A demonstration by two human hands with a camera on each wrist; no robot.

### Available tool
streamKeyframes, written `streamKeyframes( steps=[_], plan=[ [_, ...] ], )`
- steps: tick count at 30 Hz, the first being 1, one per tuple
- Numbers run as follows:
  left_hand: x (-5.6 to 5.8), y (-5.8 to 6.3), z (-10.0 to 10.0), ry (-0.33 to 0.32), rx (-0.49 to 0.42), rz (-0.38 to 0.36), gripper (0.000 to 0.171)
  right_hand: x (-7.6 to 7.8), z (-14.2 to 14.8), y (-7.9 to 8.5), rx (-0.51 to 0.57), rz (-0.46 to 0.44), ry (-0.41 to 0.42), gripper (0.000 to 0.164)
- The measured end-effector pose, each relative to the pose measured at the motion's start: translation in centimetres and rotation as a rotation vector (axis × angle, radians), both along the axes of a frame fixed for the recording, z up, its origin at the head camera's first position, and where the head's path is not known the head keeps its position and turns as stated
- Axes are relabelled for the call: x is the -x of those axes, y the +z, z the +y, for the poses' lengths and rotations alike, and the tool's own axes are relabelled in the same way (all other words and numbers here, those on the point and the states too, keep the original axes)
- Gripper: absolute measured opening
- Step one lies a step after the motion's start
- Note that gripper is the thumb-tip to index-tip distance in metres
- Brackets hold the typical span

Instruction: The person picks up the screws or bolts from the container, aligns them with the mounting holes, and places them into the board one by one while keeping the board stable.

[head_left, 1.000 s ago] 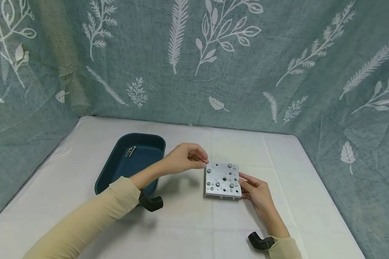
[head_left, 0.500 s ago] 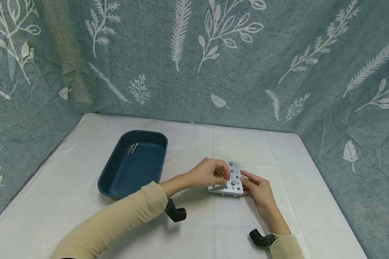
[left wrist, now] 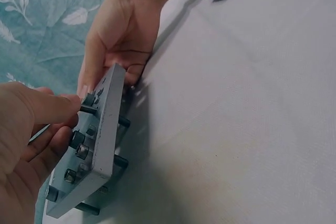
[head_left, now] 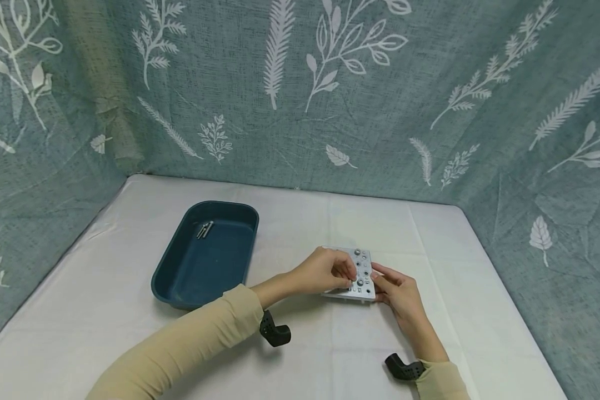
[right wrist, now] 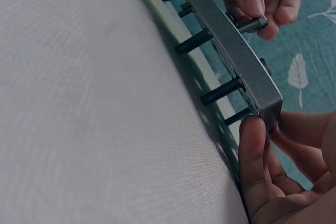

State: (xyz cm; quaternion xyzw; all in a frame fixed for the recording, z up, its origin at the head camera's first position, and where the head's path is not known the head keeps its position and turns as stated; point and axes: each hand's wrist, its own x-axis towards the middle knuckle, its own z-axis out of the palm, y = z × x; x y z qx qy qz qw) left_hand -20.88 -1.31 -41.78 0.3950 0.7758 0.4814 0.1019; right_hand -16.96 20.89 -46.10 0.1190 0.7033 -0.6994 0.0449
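A square silver metal plate (head_left: 364, 272) with holes and several socket-head screws is held a little above the white table. My right hand (head_left: 402, 294) grips its right edge, thumb on one face and fingers on the other. Over the plate's upper face, my left hand (head_left: 325, 270) pinches a socket-head screw (right wrist: 252, 24) between thumb and fingers. That screw's threaded end points at the plate, its head sticking out. Threaded shanks (right wrist: 220, 92) of other screws protrude from the underside. In the left wrist view, screw heads (left wrist: 81, 151) stand along the plate's face near the left fingers.
A dark blue tray (head_left: 205, 278) stands left of the plate, with a few metal screws (head_left: 205, 229) in it. White cloth (head_left: 300, 355) covers the table. A green leaf-patterned curtain (head_left: 260, 150) hangs behind and along the sides. Each wrist wears a black camera mount (head_left: 275, 331).
My left hand has moved right from the plate's left corner to over its middle, then shifted slightly. My right hand has kept its grip on the plate. The head view has shifted slightly.
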Motion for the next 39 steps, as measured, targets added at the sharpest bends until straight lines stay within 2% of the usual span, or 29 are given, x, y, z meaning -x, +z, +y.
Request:
streamKeyframes(
  steps=[10,14,21,39],
  plan=[
    [-0.22,0.16,0.07,-0.012,0.040,-0.027,0.015,-0.19,-0.13,0.42,0.007,-0.007,0.007,0.040],
    [-0.13,0.00,0.11,-0.043,0.041,-0.012,0.017,-0.19,-0.14,0.24,0.015,0.004,0.010,0.040],
    [-0.02,-0.14,0.14,-0.092,0.069,0.056,0.015,-0.23,-0.16,0.20,0.017,0.000,0.008,0.040],
    [-0.12,-0.58,-0.07,-0.115,0.048,0.090,0.016,-0.32,-0.26,-0.27,0.009,0.007,-0.005,0.039]
  ],
)
